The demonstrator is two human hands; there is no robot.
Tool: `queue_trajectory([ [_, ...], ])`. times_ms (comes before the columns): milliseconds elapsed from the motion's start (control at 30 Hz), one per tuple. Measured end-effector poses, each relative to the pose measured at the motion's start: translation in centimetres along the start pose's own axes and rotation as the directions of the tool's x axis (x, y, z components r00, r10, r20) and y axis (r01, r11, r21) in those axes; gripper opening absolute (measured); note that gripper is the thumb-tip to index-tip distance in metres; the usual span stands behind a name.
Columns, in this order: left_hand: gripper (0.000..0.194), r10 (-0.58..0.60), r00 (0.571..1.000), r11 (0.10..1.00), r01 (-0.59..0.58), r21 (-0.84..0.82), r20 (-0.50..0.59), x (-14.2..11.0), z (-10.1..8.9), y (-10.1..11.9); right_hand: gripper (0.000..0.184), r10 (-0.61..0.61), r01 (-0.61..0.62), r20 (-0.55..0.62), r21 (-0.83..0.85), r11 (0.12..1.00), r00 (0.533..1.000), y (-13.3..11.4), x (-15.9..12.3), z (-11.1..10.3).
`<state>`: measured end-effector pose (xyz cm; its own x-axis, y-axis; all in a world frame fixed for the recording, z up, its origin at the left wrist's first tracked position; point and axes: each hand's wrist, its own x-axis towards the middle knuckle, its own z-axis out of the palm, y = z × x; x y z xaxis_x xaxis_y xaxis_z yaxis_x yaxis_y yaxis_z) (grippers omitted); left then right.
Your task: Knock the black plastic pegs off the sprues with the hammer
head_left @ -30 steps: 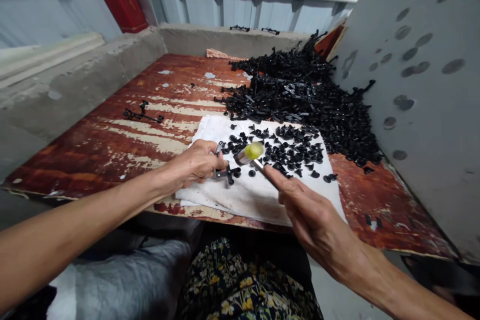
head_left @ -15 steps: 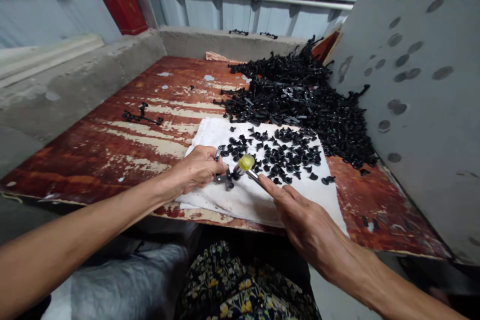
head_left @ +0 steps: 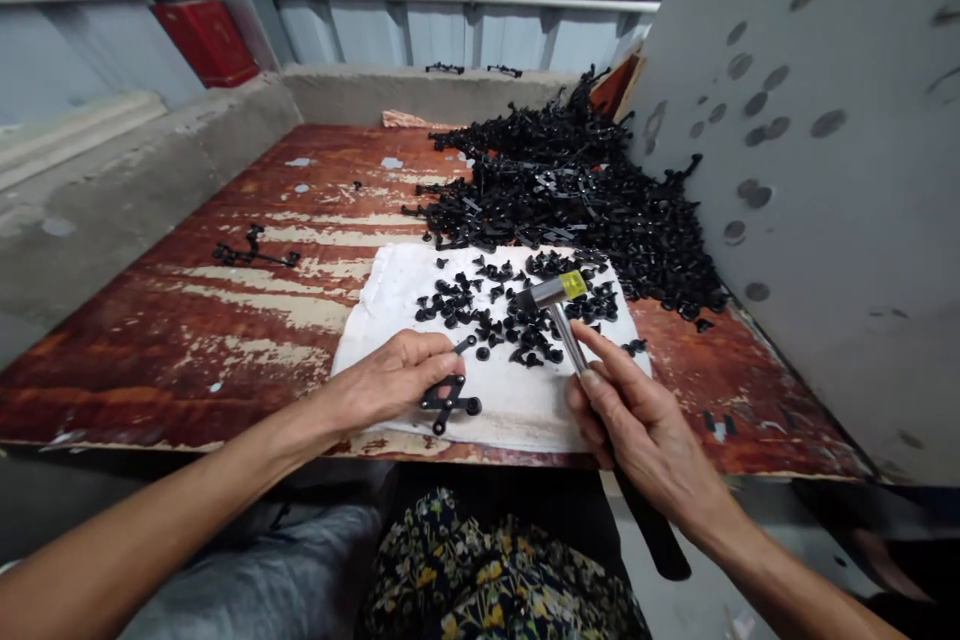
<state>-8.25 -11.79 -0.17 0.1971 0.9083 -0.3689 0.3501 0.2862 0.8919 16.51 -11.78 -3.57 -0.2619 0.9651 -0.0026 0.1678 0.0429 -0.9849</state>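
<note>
My left hand [head_left: 401, 370] pinches a black jointed linkage [head_left: 448, 398] just above the white cloth [head_left: 367, 320]. One arm of the linkage points up and right past my thumb; the rest hangs below my fingers, with a round black piece on one end. In my right hand [head_left: 630, 410] is a small mallet [head_left: 553, 292] with a metal shank, a yellow face on one end, a dark face on the other and a black handle. Its head is raised over the small black round-headed pieces [head_left: 517, 320] scattered on the cloth. A single round piece lies near my left thumb.
A big heap of black linkages [head_left: 570, 180] covers the back right of the worn red-brown table [head_left: 247, 320]. A separate linkage [head_left: 255, 250] lies at left. A spotted grey panel [head_left: 810, 220] stands along the right side, and a concrete ledge [head_left: 202, 140] borders the left.
The mallet has lifted up and right, away from the linkage, and its head has turned so the yellow face points right. My left hand and the linkage are slightly lower. The camera view has shifted.
</note>
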Motion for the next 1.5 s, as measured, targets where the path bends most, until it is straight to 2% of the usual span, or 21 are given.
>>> queue_trajectory([
  [100, 0.031, 0.082, 0.996, 0.989, -0.084, 0.125, 0.021, 0.8, 0.6, -0.7, 0.049, 0.059, -0.059, 0.008, 0.036, 0.998, 0.998, 0.5, 0.4, -0.3],
  [233, 0.034, 0.084, 0.996, 0.976, -0.088, 0.201, 0.024, 1.6, 0.5, -1.1, 0.051, 0.098, -0.100, 0.032, 0.080, 0.992, 0.995, 0.5, 0.7, -0.3],
  [433, 0.039, 0.086, 0.996, 0.962, -0.093, 0.256, 0.039, 1.5, 0.5, -0.9, 0.051, 0.092, -0.095, 0.038, 0.079, 0.992, 0.995, 0.2, 0.8, -0.4],
  [900, 0.040, 0.057, 0.995, 0.962, -0.078, 0.263, 0.084, 1.7, 0.4, -1.1, 0.052, 0.118, -0.120, 0.037, 0.052, 0.991, 0.992, 0.2, 1.0, -0.4],
  [1167, 0.040, 0.047, 0.997, 0.965, -0.061, 0.254, 0.060, 1.6, 0.6, -0.9, 0.054, 0.128, -0.131, 0.049, 0.064, 0.989, 0.991, 0.1, 0.8, -0.4],
  [1400, 0.040, -0.089, 0.996, 0.993, 0.087, 0.077, 0.029, 1.3, 1.1, 0.2, 0.051, 0.127, -0.130, 0.046, 0.069, 0.989, 0.991, 0.3, 0.9, -0.5],
  [1500, 0.040, -0.110, 0.994, 0.992, 0.109, 0.063, 0.021, 1.2, 1.2, 0.4, 0.051, 0.132, -0.135, 0.043, 0.076, 0.988, 0.990, 0.3, 0.9, -0.5],
])
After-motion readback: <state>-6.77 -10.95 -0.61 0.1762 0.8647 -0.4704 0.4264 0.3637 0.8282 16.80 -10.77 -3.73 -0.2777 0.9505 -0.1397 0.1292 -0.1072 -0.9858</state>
